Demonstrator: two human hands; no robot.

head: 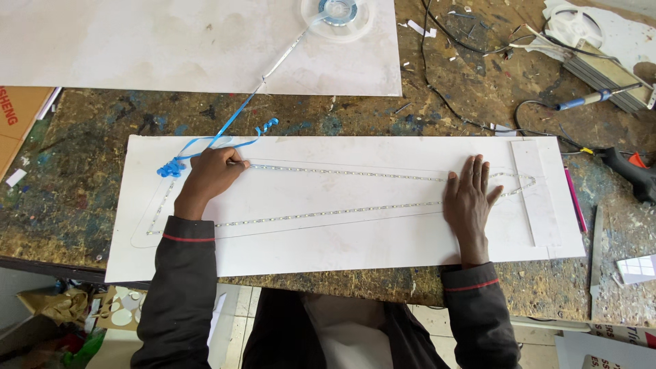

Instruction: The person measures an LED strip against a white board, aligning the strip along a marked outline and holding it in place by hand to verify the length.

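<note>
My left hand (213, 171) pinches the LED strip (342, 172) onto the white board (328, 246); my right hand (470, 198) lies flat, fingers spread, pinning it. Best to press slowly along the pencilled outline, peeling the blue backing (219, 133) ahead. Paint-stained worktop (89, 137), reel (338, 12) beyond, glue gun (632, 171) right.

LED strip (342, 172) looped on white board (355, 246)

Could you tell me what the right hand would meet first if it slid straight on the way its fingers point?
The right hand points up the white board. It would probably cross the upper LED strip first, then the board's far edge.
</note>
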